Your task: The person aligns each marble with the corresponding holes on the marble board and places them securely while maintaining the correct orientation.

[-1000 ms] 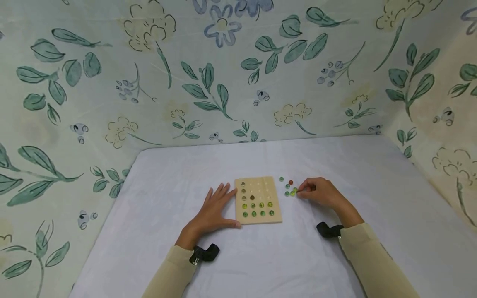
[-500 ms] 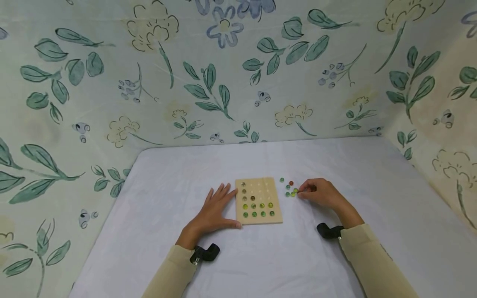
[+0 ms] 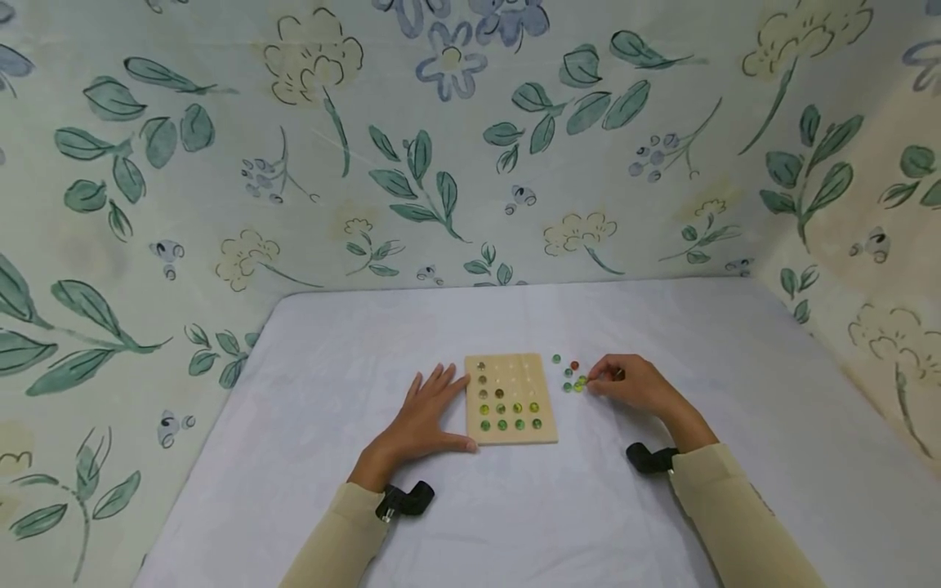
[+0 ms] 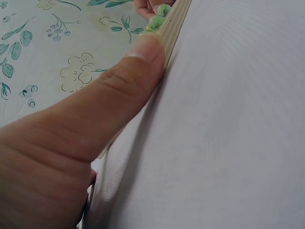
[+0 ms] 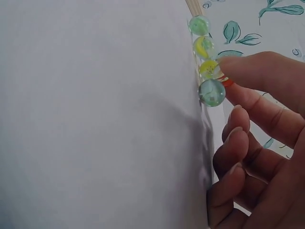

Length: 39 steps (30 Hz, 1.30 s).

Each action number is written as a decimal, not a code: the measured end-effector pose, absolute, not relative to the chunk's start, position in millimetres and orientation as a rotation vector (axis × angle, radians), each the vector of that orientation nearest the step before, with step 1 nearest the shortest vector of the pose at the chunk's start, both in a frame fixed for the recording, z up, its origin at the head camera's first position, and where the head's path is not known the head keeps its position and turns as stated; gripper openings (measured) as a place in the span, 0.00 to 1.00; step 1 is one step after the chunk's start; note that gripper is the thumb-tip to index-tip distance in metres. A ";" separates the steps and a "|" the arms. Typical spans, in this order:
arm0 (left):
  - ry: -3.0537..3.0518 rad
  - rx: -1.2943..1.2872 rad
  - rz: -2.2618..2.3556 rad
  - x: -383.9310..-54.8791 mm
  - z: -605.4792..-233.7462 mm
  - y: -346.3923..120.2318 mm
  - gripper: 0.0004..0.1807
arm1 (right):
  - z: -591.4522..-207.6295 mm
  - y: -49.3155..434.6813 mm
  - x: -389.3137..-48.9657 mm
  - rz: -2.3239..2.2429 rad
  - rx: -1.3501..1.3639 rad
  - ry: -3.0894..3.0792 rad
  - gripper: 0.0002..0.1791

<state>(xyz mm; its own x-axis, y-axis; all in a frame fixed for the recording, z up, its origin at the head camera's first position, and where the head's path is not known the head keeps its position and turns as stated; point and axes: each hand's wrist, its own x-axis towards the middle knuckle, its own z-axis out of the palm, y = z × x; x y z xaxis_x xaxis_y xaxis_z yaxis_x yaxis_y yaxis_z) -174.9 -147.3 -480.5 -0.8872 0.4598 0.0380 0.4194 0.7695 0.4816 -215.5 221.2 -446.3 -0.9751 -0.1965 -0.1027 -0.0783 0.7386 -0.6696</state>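
Note:
A square wooden board (image 3: 524,371) with rows of round hollows lies on the white-covered table. Glass marbles (image 3: 502,425) fill its two nearest rows and its left column, with one dark marble (image 3: 499,394) beside that column. My left hand (image 3: 417,420) rests spread at the board's left edge, its thumb (image 4: 138,57) touching the near corner. Right of the board, my right hand (image 3: 631,382) pinches a yellow marble (image 5: 208,69) between thumb and index finger, the other fingers loosely curled. A pale green marble (image 5: 212,93) sits close to those fingertips.
Several loose marbles (image 3: 568,387) lie between the board and my right hand, one of them red (image 3: 575,365). White cloth (image 3: 515,514) covers the table. Floral fabric (image 3: 441,204) hangs behind it and at both sides.
The head view has tilted slightly, so the board, marbles and hands sit a little lower in it. Both hands stay where they were, and the marbles on the board are the same.

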 end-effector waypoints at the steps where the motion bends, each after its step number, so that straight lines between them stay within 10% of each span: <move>1: 2.878 0.718 0.752 -175.2 -480.5 -147.3 0.63 | -446.1 221.6 -215.5 -1.060 -0.226 2.774 0.07; 39: 2.873 0.728 0.768 -175.0 -480.7 -148.1 0.62 | -430.4 177.6 -219.5 -1.179 -0.467 2.689 0.07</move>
<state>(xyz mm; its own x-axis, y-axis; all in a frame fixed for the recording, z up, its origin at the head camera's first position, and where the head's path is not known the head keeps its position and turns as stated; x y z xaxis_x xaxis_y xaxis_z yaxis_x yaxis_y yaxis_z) -175.0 -148.1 -480.7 -0.8838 0.4656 0.0448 0.4258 0.7612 0.4891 -219.5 177.6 -430.4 -0.9367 -0.3491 -0.0284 -0.2157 0.6387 -0.7386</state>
